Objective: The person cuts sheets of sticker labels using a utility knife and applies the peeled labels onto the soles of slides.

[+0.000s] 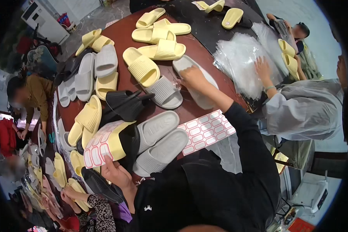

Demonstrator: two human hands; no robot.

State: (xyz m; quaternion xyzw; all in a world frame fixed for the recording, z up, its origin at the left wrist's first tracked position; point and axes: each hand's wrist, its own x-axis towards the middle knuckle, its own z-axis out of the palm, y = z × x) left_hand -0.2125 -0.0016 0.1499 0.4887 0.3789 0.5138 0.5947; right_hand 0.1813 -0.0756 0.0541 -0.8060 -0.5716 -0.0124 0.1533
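My left hand [118, 174] is closed on the edge of a sheet of red-bordered labels [99, 151], which curls up and shows its yellow backing. My right hand [194, 78] is over a grey slipper [202, 96], its fingers curled together by the strap of another grey slipper [164, 92]. What those fingers pinch, if anything, is too small to make out. Between my arms lies a pair of grey slippers [162, 145], and a second label sheet [207, 131] lies to their right. A black slipper [128, 141] is partly hidden behind the curled sheet.
Yellow slippers [141, 67] and more grey ones [85, 75] cover the dark red table [121, 23]. Clear plastic bags [239, 62] are piled at the right, under a co-worker's hand [263, 69]. Another person's hands [71, 192] hold a slipper at lower left.
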